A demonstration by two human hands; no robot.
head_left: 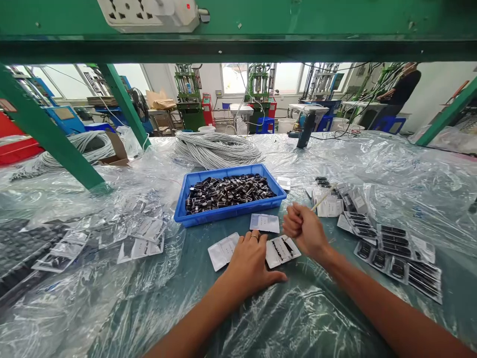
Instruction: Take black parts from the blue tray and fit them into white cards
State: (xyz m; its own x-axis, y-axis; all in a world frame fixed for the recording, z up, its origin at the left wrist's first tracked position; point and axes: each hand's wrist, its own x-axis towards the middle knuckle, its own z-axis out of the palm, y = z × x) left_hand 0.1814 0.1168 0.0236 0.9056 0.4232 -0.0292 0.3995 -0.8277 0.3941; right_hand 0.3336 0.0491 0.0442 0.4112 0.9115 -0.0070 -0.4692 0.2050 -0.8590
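Note:
My left hand [249, 263] lies palm down on the work surface, fingers forward and thumb stretched to the right. Its fingers rest between a small white packet [222, 252] on the left and an open-faced packet with black pieces [280, 250] on the right. My right hand [306, 229] is closed in a fist just above and right of that packet. A thin pale yellow stick [323, 198] sticks out from behind the fist, its lower part hidden by the hand. Another white packet [265, 223] lies flat ahead of my fingers.
A blue tray [223, 217] full of small dark parts stands ahead. Filled packets [395, 243] are heaped at right, clear-and-white bags [143, 238] at left. Behind are a grey cable coil [218, 149] and an upright dark tool [306, 130]. A green beam [238, 30] crosses overhead.

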